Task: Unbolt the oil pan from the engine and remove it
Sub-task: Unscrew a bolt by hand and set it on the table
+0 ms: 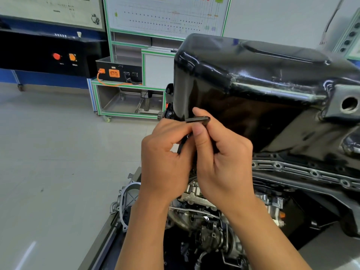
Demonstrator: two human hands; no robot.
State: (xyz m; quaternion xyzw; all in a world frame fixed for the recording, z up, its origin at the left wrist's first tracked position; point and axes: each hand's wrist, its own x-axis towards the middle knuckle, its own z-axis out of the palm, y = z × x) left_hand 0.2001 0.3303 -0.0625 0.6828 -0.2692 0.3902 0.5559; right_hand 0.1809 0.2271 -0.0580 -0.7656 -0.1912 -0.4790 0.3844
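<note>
A glossy black oil pan (253,80) sits upside-up on top of the inverted engine (204,227), filling the upper right. Its flange (303,170) with several bolt holes runs along the right. In front of the pan's near corner, my right hand (220,154) grips a small black L-shaped wrench (198,119); its short arm sticks out above my thumb. My left hand (165,152) pinches the lower part of the same tool between curled fingers. The tool's tip is hidden behind my hands.
A drain hole (349,103) shows on the pan's right side. A green-framed cart (128,98) with a black box and orange connectors stands behind on the left. A black console (48,55) with red and orange buttons lines the back wall. Grey floor (58,162) lies left.
</note>
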